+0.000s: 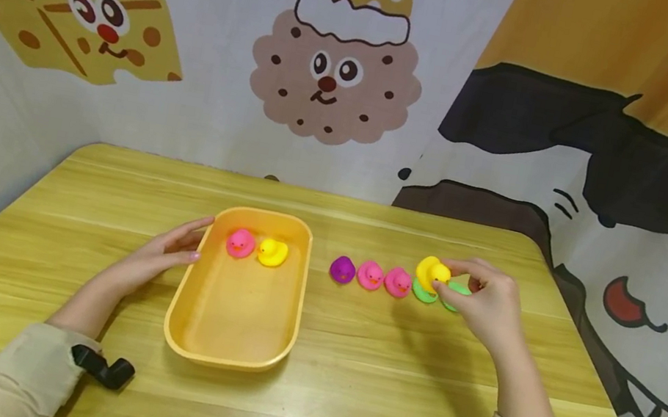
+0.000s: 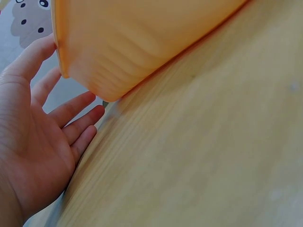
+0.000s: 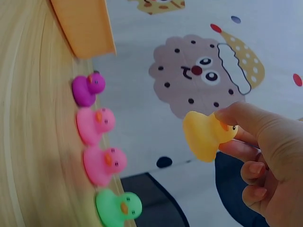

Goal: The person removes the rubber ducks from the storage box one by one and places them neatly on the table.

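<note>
Pinching a yellow duck (image 1: 428,273) by its head, the right hand (image 1: 495,302) holds it clear above a duck row (image 1: 370,275), its last green member seemingly half hidden. Spread-fingered, the left hand (image 1: 165,253) touches the orange tub (image 1: 234,318), as if steadying it. Printed cloth (image 1: 185,138) hangs beyond.

My head camera looks forward and down from above to the far corners of the tabletop (image 1: 358,377). My left-wrist view, low and tilted, faces the orange tray (image 2: 128,47) close up; my right-wrist view, turned sideways, looks past rubber ducks (image 3: 104,163) toward the far edge. All three share tray and biscuit drawing (image 1: 331,111).
</note>
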A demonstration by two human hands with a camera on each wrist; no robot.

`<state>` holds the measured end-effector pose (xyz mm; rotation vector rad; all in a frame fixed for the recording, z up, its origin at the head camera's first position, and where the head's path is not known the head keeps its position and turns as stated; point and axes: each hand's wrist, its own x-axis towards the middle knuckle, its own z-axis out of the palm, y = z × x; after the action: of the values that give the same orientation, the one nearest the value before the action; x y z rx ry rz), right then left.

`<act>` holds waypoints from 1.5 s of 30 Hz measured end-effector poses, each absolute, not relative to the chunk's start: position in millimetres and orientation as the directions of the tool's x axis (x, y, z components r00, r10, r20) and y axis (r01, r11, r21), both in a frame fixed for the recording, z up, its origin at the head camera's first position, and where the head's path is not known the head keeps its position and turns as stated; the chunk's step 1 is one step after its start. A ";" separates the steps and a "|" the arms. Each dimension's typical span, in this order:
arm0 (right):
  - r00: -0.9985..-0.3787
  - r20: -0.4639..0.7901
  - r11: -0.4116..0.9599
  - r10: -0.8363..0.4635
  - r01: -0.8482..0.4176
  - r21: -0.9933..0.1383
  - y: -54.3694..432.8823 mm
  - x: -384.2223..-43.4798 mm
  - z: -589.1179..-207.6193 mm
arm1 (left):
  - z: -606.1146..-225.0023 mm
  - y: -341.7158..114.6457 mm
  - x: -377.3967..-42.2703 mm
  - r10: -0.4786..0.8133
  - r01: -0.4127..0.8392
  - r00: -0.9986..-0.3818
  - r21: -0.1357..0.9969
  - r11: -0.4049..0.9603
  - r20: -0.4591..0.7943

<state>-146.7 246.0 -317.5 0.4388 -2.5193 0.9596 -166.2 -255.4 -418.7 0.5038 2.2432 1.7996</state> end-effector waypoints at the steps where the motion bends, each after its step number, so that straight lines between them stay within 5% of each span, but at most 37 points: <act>1: -0.872 0.470 0.717 -0.138 -0.415 -0.560 248.5 -146.4 -317.6 | -418.6 -255.5 -166.4 0.398 0.129 -0.917 0.972 0.194 0.042; 45: -0.950 0.308 0.795 0.042 -0.155 -0.586 343.4 -161.0 -355.9 | -417.4 -255.2 -165.4 0.406 0.142 -0.912 0.970 0.197 0.051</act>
<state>-161.0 343.4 -355.9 0.0865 -2.6787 0.9123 -165.4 -255.2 -417.4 0.5260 2.2530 1.7872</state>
